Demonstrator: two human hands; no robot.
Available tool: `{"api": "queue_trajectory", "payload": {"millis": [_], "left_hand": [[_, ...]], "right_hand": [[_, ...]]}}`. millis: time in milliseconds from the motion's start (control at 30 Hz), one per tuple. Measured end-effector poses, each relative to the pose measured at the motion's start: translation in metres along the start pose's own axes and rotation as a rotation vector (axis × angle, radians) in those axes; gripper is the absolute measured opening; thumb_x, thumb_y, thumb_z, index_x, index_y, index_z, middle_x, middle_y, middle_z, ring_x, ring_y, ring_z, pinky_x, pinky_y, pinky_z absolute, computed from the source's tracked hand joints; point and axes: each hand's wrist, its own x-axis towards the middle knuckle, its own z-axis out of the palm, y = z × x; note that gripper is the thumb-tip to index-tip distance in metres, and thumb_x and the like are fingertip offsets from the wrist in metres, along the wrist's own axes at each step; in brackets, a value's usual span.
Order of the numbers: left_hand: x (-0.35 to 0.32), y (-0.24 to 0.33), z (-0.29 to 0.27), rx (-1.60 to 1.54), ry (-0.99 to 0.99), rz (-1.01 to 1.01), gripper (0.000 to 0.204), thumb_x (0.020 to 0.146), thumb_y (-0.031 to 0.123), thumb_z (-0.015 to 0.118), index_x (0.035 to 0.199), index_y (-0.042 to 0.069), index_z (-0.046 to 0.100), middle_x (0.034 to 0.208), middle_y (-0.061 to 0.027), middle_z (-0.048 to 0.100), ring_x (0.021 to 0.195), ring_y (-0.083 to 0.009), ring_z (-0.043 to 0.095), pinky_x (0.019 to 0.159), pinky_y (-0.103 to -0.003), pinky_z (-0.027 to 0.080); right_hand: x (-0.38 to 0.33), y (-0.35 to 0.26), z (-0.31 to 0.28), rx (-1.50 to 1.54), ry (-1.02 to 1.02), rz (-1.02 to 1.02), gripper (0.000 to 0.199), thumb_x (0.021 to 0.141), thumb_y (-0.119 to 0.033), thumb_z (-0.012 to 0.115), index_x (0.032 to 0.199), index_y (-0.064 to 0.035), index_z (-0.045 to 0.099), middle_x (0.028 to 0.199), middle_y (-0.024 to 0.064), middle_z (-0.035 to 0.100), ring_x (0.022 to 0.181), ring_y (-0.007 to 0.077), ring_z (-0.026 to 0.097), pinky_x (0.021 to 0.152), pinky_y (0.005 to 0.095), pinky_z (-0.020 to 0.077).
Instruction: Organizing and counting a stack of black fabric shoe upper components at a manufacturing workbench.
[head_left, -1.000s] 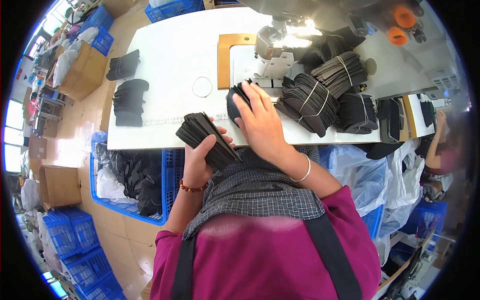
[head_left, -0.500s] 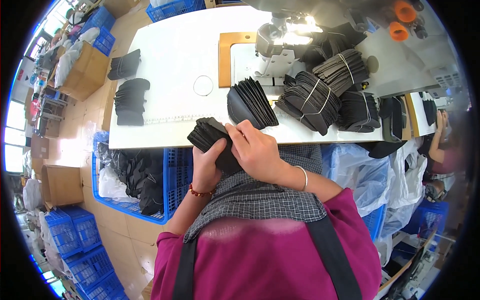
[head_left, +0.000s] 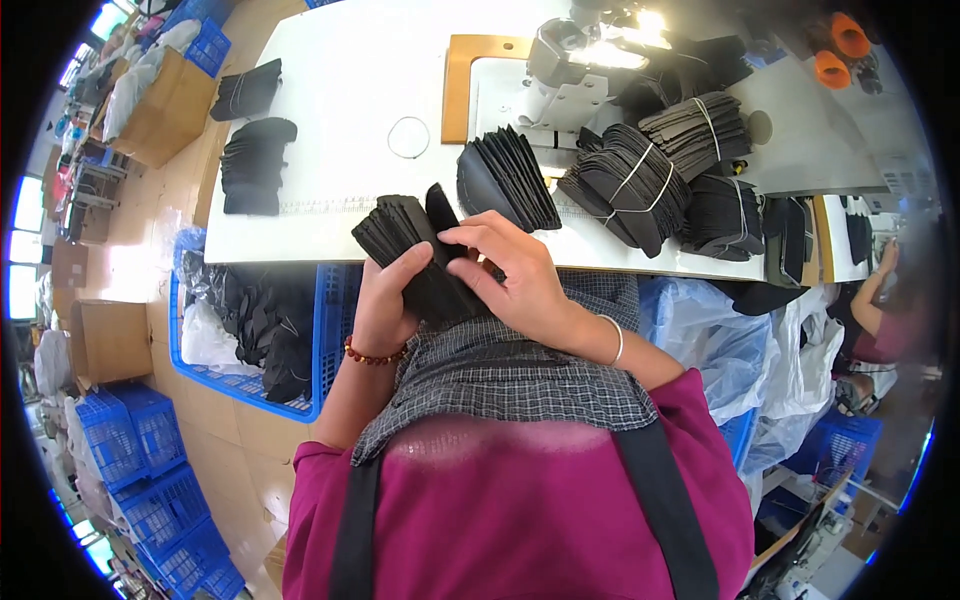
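Observation:
My left hand point(head_left: 392, 290) is wrapped round a thick stack of black fabric pieces point(head_left: 385, 228), held just over the near edge of the table. With thumb and fingers, my right hand point(head_left: 510, 270) pinches one black piece point(head_left: 441, 210) at the stack's right side, so that it stands apart from the others. Just beyond my hands, a fanned bundle of black pieces point(head_left: 505, 180) rests on the white table point(head_left: 340, 120). A loose elastic band point(head_left: 408, 137) lies farther back.
Tied bundles of dark pieces point(head_left: 630, 185) crowd the right of a lit sewing machine point(head_left: 570, 80). Two stacks point(head_left: 255, 165) sit at the table's left. Below stands a blue crate point(head_left: 325, 345) of dark scraps; plastic bags point(head_left: 700, 330) hang on the right. Another person's arm point(head_left: 872, 300) shows far right.
My hands and the stack have shifted slightly left. One black piece now stands apart at the stack's right side, and my right hand's fingers have spread from their closer grip.

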Motion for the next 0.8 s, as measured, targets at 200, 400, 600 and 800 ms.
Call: {"api": "queue_trajectory", "payload": {"millis": [200,400,600,800], "left_hand": [[-0.001,0.002,-0.002,0.07,-0.024,0.032,0.03,0.096,0.007,0.067,0.123,-0.001,0.06,0.113,-0.0091,0.068,0.102,-0.0178,0.068,0.086,-0.034,0.058],[-0.001,0.006,-0.001,0.001,0.003,-0.011,0.035,0.095,0.008,0.066,0.128,-0.001,0.057,0.117,-0.0096,0.067,0.103,-0.0188,0.068,0.088,-0.035,0.058],[0.0,0.003,-0.002,0.012,-0.018,0.03,0.035,0.095,0.008,0.066,0.127,-0.001,0.057,0.116,-0.0094,0.067,0.103,-0.0188,0.068,0.088,-0.035,0.058],[0.0,0.003,-0.004,0.001,-0.017,0.006,0.038,0.095,0.009,0.066,0.13,-0.001,0.055,0.118,-0.0103,0.066,0.104,-0.0194,0.068,0.09,-0.036,0.058]], "right_hand": [[0.006,-0.006,-0.004,0.102,-0.114,0.175,0.036,0.087,-0.001,0.075,0.121,-0.0046,0.065,0.107,0.0098,0.065,0.08,0.0219,0.066,0.066,0.0315,0.0577],[0.007,0.002,-0.003,-0.051,-0.042,-0.046,0.032,0.086,0.0,0.076,0.117,-0.0029,0.067,0.106,0.0092,0.064,0.077,0.0178,0.063,0.063,0.028,0.0553],[0.006,-0.011,-0.001,0.029,-0.045,0.133,0.027,0.086,0.0,0.076,0.111,-0.003,0.068,0.106,0.0089,0.063,0.078,0.0175,0.063,0.062,0.0283,0.055],[0.008,-0.008,-0.002,0.143,-0.019,0.144,0.025,0.087,0.003,0.073,0.11,-0.0031,0.067,0.104,0.0093,0.062,0.079,0.0191,0.063,0.063,0.0297,0.0553]]}}
